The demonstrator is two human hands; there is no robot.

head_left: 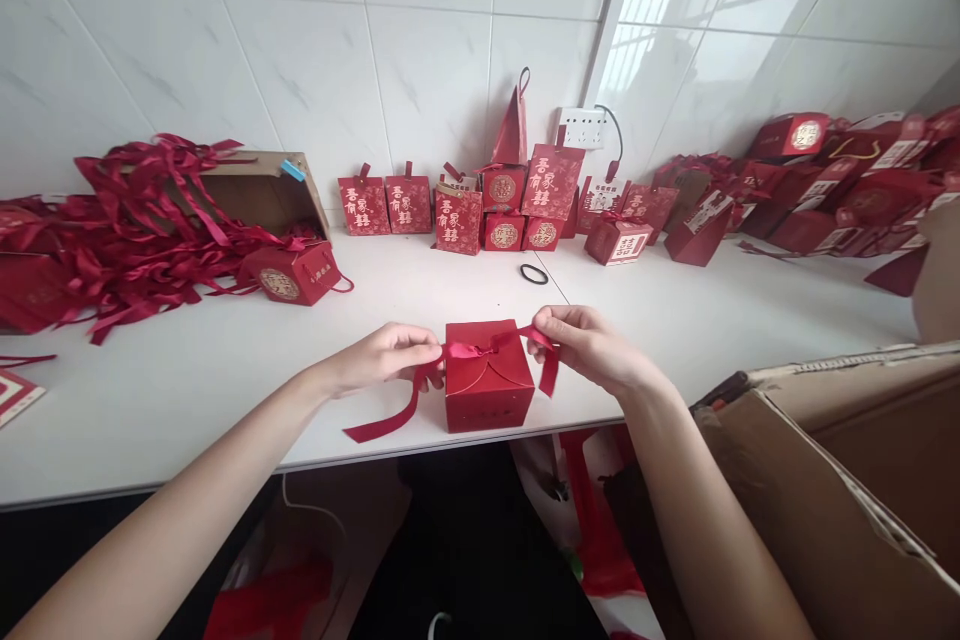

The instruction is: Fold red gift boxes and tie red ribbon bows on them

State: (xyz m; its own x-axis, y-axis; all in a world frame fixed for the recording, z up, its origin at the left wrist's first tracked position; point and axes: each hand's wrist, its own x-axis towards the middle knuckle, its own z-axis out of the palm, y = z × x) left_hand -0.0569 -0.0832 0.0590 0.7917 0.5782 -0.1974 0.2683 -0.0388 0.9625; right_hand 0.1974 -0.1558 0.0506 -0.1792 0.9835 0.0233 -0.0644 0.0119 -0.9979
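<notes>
— So, where is the box from your seat?

— I see the small red box (487, 382) standing upright at the front edge of the white surface (187, 370), about midway along it. A red ribbon (465, 352) crosses its top and is gathered into a knot there.

— And the hands?

— My left hand (386, 355) has its grip clamped on the ribbon just left of the knot, with a long tail (382, 420) running down and lying on the surface toward the front edge. My right hand (585, 345) is pinched shut on the other end, whose short tail (549, 372) hangs beside the box's right face.

— What worries you?

— I judge two things. The box sits so near the front edge that an uneven pull toward me could drag it off; it looks light, with nothing bracing it. And if one side pulls harder, the knot could slide off centre or crush the folded top flaps.

— Anything nearby to snag?

— Not close. A black hair tie (534, 274) lies further back, well apart. Finished red boxes (517, 205) stand in a row along the back edge against the tiled wall, a heap of loose ribbons (142, 220) spills from a cardboard carton (262, 190) at the back left, and an open cardboard box (847, 480) sits off the front right corner.
</notes>
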